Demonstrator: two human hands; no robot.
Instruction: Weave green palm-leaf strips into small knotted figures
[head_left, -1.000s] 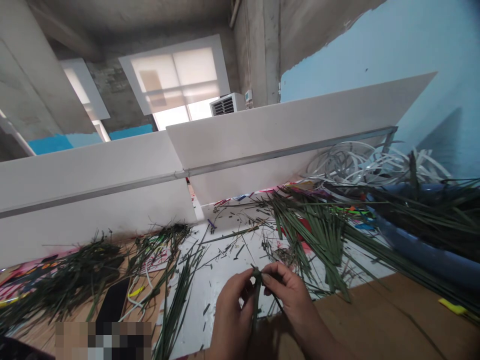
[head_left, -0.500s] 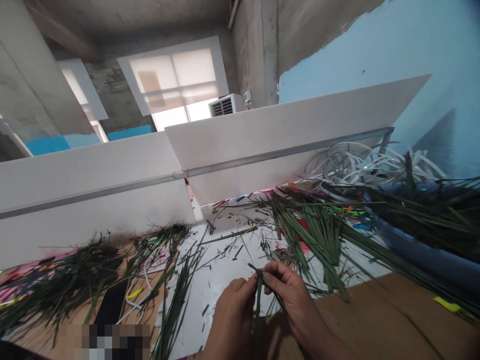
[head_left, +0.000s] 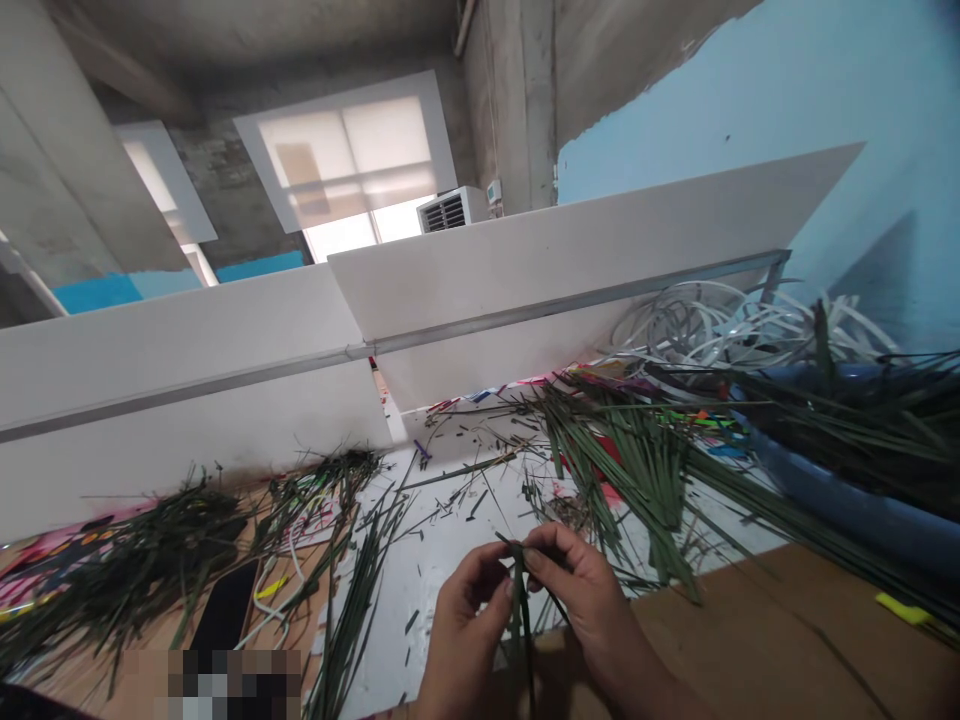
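Observation:
Between my two hands, close to the table's front, are green leaf strips [head_left: 517, 590] that cross at the fingertips and hang down. My left hand [head_left: 469, 625] pinches them from the left, its index finger on top and its thumb alongside. From the other side my right hand [head_left: 577, 585] is closed on the same strips with thumb and forefinger. A short strip end sticks out above the fingers, pointing up and left. How the strips are folded or joined there is too small to tell.
Green leaves [head_left: 637, 465] lie fanned out beyond my right hand, and a blue basin [head_left: 787, 470] full of more stands at right. A narrow leaf bundle [head_left: 356, 600], a phone [head_left: 225, 605] and a white cable [head_left: 262, 600] lie left. White partition panels [head_left: 562, 260] close the back.
My left thumb has shifted lower and away from the index finger, opening a gap between them. More of the hanging strips shows now. My right hand has barely moved.

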